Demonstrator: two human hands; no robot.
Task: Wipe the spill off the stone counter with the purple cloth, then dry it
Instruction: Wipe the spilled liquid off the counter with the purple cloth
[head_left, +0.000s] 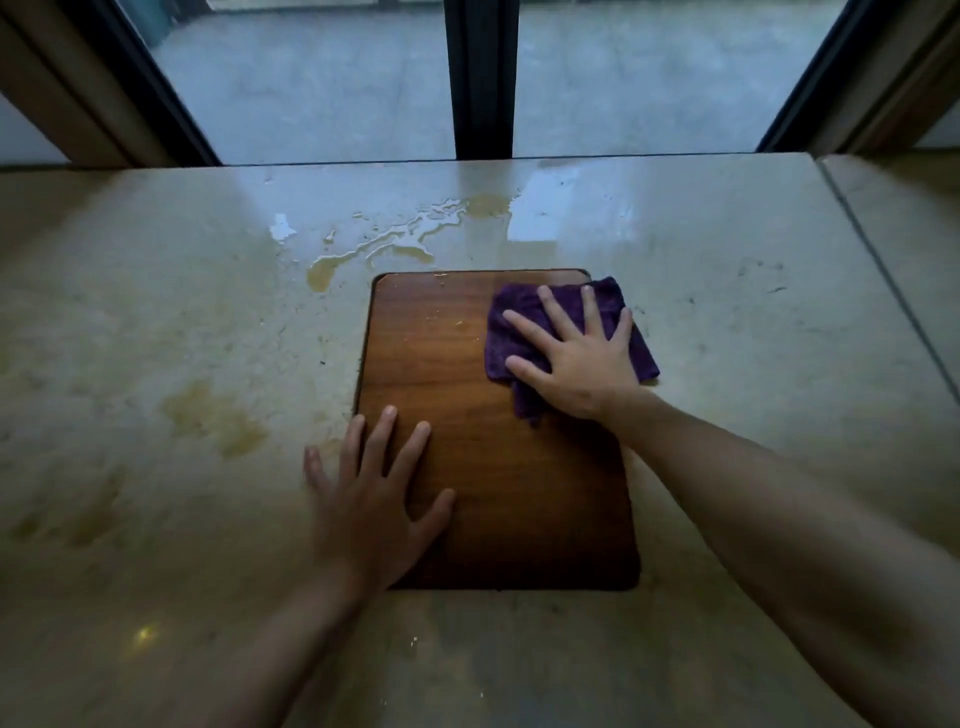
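Observation:
The purple cloth (519, 332) lies folded on the far right corner of a wooden board (467, 395), spilling over its right edge onto the stone counter (727, 291). My right hand (576, 358) presses flat on the cloth with fingers spread. My left hand (374, 493) rests flat, fingers apart, on the board's near left edge and holds nothing. A wet spill (405, 236) of clear and brownish liquid streaks the counter just beyond the board's far edge.
Brownish stains (213, 415) mark the counter left of the board. A dark-framed window (480, 78) runs along the counter's far edge. A seam (883, 270) crosses the counter at the right.

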